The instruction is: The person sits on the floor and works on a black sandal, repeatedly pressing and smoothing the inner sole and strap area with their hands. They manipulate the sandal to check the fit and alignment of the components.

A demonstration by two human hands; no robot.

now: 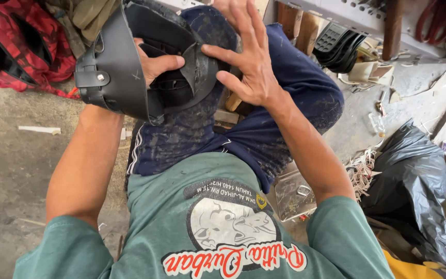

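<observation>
Black shell (117,62): it rested above your raised knee (202,119), near your chest.
Left hand (156,66): you closed it around the shell's rim, steadying it.
Right hand (249,62): open, fingers spread, pressing the shell's lining flat.

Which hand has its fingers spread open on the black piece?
The right hand, fingers splayed flat against the black piece; the left hand is tucked inside it, gripping.

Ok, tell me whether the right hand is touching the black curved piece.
Touching. The head view shows the right hand with fingertips pressed on the black curved piece, which the left hand grips from inside.
</observation>
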